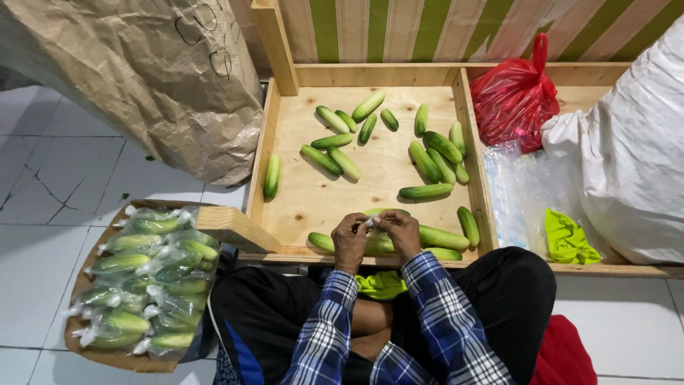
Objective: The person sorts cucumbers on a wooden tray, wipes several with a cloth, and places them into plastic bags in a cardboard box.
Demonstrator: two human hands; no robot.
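Note:
My left hand [349, 239] and my right hand [399, 232] meet over the near edge of a shallow wooden tray [306, 207]. Both pinch the twisted white neck of a clear plastic bag [372, 222] that holds cucumbers [377, 244]. Several loose green cucumbers [427, 160] lie scattered on the tray's floor, one [271, 176] apart at its left side. My sleeves are blue plaid, and I sit cross-legged in dark trousers.
A wooden crate [228, 222] at my left holds several bagged cucumbers [146, 281]. A big brown paper sack [142, 78] stands behind it. In the right compartment are a red plastic bag [514, 96], clear plastic bags [516, 192], a white sack [627, 157] and a lime-green cloth [566, 237].

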